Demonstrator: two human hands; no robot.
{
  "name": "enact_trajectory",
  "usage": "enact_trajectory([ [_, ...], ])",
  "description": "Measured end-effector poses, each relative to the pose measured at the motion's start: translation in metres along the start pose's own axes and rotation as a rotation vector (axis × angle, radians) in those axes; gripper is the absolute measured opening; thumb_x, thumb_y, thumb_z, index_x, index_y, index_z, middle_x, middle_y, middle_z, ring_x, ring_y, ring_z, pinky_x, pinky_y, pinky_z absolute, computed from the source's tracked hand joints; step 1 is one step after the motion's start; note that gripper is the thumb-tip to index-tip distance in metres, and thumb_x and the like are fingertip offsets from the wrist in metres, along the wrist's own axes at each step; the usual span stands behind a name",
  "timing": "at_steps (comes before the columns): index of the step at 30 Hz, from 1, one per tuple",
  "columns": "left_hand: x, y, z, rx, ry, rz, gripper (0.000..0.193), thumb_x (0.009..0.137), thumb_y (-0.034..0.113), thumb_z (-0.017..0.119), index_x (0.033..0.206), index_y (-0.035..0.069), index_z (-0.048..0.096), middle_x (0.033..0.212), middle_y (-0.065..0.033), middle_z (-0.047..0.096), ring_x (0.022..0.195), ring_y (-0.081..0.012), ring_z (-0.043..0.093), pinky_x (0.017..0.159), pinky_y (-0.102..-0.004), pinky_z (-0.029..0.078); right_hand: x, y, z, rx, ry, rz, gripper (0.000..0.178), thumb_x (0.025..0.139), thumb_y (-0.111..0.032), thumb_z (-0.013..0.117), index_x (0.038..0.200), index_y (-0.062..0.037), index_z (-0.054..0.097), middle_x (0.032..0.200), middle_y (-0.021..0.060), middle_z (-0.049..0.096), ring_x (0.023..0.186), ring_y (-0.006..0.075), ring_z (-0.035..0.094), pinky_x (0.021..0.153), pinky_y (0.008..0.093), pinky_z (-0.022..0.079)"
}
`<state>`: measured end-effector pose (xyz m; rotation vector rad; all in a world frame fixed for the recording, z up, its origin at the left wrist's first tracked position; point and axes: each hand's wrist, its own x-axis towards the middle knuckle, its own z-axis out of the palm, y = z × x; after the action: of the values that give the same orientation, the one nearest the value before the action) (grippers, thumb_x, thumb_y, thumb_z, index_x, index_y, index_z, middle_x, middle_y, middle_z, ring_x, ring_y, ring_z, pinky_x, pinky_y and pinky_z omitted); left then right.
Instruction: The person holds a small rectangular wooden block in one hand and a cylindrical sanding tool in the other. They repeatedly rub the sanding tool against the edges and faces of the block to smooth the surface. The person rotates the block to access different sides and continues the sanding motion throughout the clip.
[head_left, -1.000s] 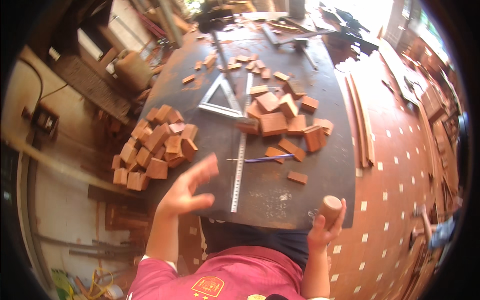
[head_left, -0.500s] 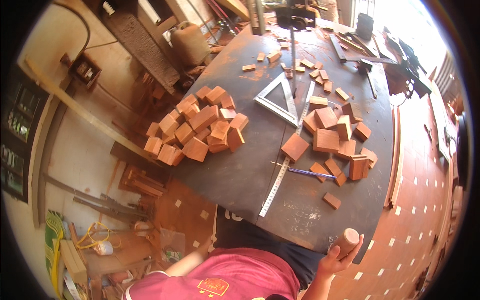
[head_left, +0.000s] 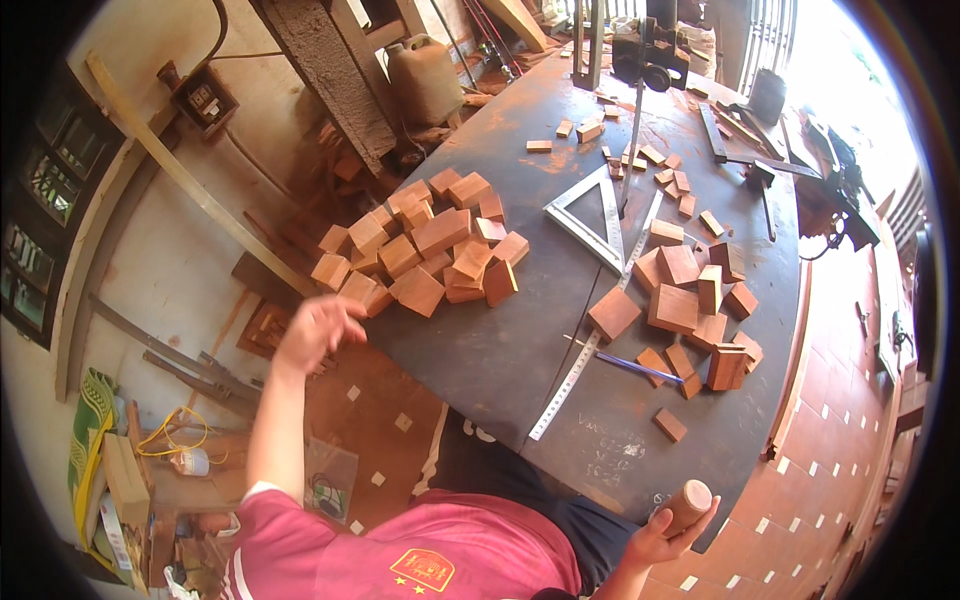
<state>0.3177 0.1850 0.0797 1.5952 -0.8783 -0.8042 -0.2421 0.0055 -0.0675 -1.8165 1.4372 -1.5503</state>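
Note:
My left hand (head_left: 316,332) is raised just off the table's left edge, beside a pile of reddish wooden blocks (head_left: 415,290). Its fingers are loosely bent and apart, with nothing visible in them. Low on the right, by the table's near corner, my right hand (head_left: 660,540) is wrapped round a short wooden cylinder (head_left: 686,508) with its pale round end up. Between the hands lie a steel ruler (head_left: 566,392), a blue pen (head_left: 640,367) and a metal set square (head_left: 609,252). More blocks (head_left: 673,308) form a looser group at the right.
A thin upright blade (head_left: 633,150) crosses the dark tabletop (head_left: 470,360) under a machine head (head_left: 650,60). Small offcuts (head_left: 590,131) are scattered farther back. A metal square (head_left: 745,158) lies at the far right. A beige jug (head_left: 425,75) stands beyond the left edge.
My left hand has come up from beside my body to the left block pile. My right hand still holds the wooden cylinder. The whole view has shifted, with the table appearing farther right.

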Motion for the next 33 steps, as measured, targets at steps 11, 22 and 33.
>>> enact_trajectory([
  [11, 0.205, 0.048, 0.058, 1.380, -0.280, 0.140, 0.110, 0.067, 0.031, 0.094, 0.164, 0.013, 0.043, 0.163, -0.0128, 0.049, 0.152, -0.0345, 0.039, 0.122, -0.0536, 0.030, 0.005, -0.004, 0.003, -0.096, -0.018, -0.154, 0.083, 0.102, -0.042, 0.067, 0.156, 0.0151, 0.041, 0.142, 0.0342, 0.063, 0.124, 0.0469, 0.069, 0.102, 0.0492, 0.057],
  [22, 0.244, 0.048, 0.075, 1.494, -0.436, -0.061, 0.106, 0.063, 0.026, 0.092, 0.158, 0.013, 0.048, 0.153, -0.0163, 0.056, 0.144, -0.0353, 0.051, 0.118, -0.0513, 0.036, 0.001, 0.000, 0.003, -0.125, -0.029, -0.190, 0.081, 0.103, -0.044, 0.065, 0.156, 0.0130, 0.043, 0.137, 0.0312, 0.066, 0.122, 0.0450, 0.071, 0.099, 0.0473, 0.058],
  [33, 0.183, 0.076, 0.124, 0.870, -0.113, 0.435, 0.095, 0.066, 0.021, 0.098, 0.150, 0.009, 0.055, 0.131, -0.0129, 0.060, 0.117, -0.0302, 0.063, 0.101, -0.0408, 0.056, -0.001, -0.003, 0.007, -0.130, -0.004, -0.231, 0.083, 0.104, -0.047, 0.066, 0.155, 0.0134, 0.043, 0.138, 0.0316, 0.066, 0.120, 0.0454, 0.072, 0.098, 0.0476, 0.059],
])
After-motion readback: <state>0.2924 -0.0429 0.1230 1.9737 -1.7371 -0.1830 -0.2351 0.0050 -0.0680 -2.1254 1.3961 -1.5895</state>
